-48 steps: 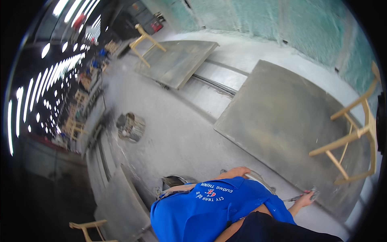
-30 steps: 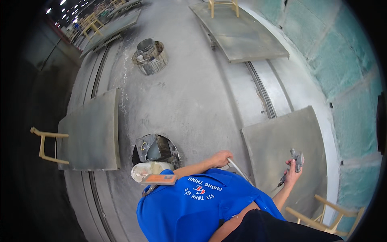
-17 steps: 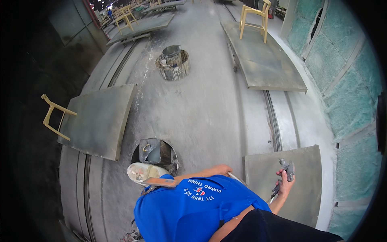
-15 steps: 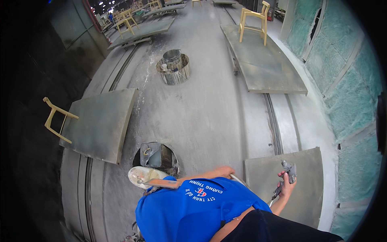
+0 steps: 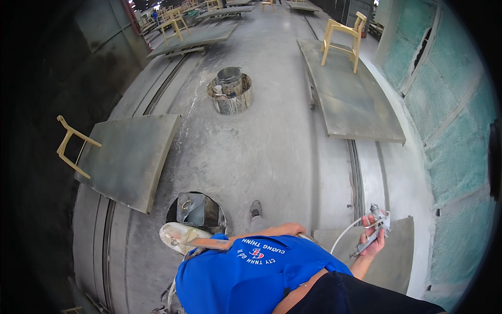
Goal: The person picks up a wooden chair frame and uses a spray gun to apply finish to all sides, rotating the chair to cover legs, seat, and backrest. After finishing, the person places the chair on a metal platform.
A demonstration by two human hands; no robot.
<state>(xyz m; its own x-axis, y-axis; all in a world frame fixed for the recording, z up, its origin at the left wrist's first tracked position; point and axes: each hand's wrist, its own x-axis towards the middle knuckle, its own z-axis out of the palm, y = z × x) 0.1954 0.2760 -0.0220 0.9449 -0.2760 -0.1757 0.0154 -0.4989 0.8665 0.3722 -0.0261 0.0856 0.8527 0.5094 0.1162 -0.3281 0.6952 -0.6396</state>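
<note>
My right hand [image 5: 372, 242] is closed on a metal spray gun [image 5: 374, 230], held nozzle-up over the near grey panel [image 5: 398, 257] at the lower right. A white hose [image 5: 342, 236] curves from the gun back toward my left hand [image 5: 294, 228]. That hand lies across the front of my blue shirt [image 5: 256, 272], closed where the hose ends. Just left of my elbow stands a white bucket [image 5: 177, 234] with a stick in it, and behind it a dark metal pail [image 5: 196, 209]. My shoe [image 5: 255, 209] shows on the dusty floor.
A grey panel [image 5: 130, 157] at the left carries a tipped yellow chair frame [image 5: 73, 146]. Another panel [image 5: 350, 99] at the upper right bears an upright yellow chair [image 5: 342, 39]. A round tub of cans [image 5: 230, 94] sits mid-floor. A green wall [image 5: 449, 104] runs along the right.
The view has swung from the floor behind me to the floor ahead and the green wall. My right hand keeps the spray gun over the near panel; my left arm stays across my chest.
</note>
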